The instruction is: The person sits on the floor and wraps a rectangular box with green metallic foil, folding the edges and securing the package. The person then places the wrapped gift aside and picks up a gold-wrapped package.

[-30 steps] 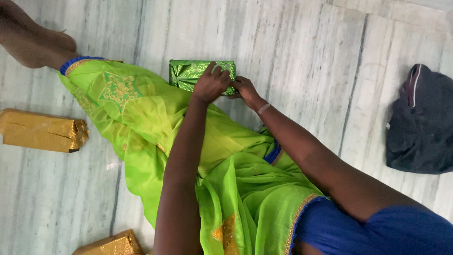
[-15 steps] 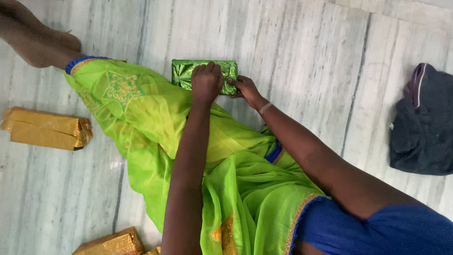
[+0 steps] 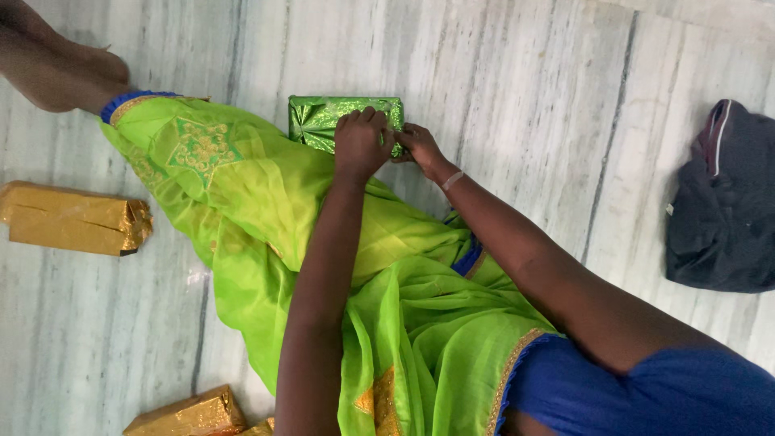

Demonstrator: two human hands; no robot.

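A small box wrapped in shiny green paper point(image 3: 319, 119) lies on the marble floor just beyond my knee. My left hand point(image 3: 361, 143) rests on top of its right half, fingers curled and pressing the wrapping down. My right hand point(image 3: 419, 147) grips the box's right end, fingertips pinching the folded paper there. The right part of the box is hidden under both hands. My bright green garment point(image 3: 266, 218) with gold trim covers my lap below the box.
A gold-wrapped box point(image 3: 73, 218) lies at the left; another gold-wrapped parcel point(image 3: 190, 416) shows at the bottom edge. A dark bag point(image 3: 718, 202) sits at the right. My bare foot point(image 3: 56, 69) is at the top left on the grey-veined marble floor point(image 3: 525, 89).
My left hand's fingers have shifted slightly along the top of the green box. The right hand stays at its end. The view has moved a little.
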